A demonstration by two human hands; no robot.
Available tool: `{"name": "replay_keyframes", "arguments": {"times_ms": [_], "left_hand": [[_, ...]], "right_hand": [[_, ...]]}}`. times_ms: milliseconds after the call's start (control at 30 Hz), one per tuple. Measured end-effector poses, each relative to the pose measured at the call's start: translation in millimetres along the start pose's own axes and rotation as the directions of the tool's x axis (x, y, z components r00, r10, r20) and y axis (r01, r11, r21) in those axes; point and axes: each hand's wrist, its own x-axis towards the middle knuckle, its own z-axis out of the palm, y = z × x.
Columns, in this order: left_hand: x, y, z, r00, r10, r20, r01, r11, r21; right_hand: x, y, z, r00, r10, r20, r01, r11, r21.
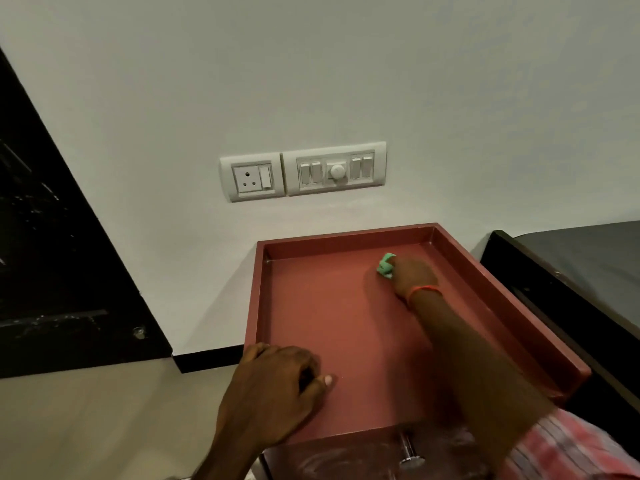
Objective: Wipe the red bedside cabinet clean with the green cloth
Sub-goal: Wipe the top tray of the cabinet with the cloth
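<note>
The red bedside cabinet (349, 317) stands against the white wall, its top a shallow tray with raised rims on the left, back and right. My right hand (412, 275) presses a bunched green cloth (385, 266) onto the far right part of the top; only a corner of the cloth shows past my fingers. A red thread circles that wrist. My left hand (280, 379) rests on the front left of the top, fingers curled over the left rim, holding no object. A metal knob (410, 452) sticks out of the cabinet's front face below.
A socket and a switch panel (304, 171) sit on the wall above the cabinet. A dark bed frame with a grey mattress (581, 271) stands close on the right. A black door (52, 254) is at the left, with beige floor below.
</note>
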Motion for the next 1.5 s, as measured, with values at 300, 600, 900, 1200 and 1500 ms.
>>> {"name": "replay_keyframes", "arguments": {"times_ms": [300,600,900,1200,1500], "left_hand": [[1,-8,1,0.974,-0.069,-0.214,0.002,0.954,-0.299],[-2,-3,-2,0.986,-0.065,-0.152,0.025,0.968,-0.252],[2,-5,0,0.997,-0.062,-0.036,0.056,0.989,-0.139],[7,0,8,0.999,0.008,0.045,-0.015,0.988,0.155],[30,58,41,0.996,-0.039,0.080,0.042,0.998,-0.042]], "right_hand": [[-69,-160,51,0.835,-0.478,0.274,0.457,0.879,0.140],[19,-12,-12,0.960,-0.229,0.163,0.258,0.948,-0.187],[-4,63,-44,0.988,-0.149,0.044,0.149,0.837,-0.526],[-163,92,-78,0.961,-0.225,0.158,0.274,0.739,-0.615],[-236,104,-203,0.916,-0.177,-0.360,0.086,0.963,-0.255]]}}
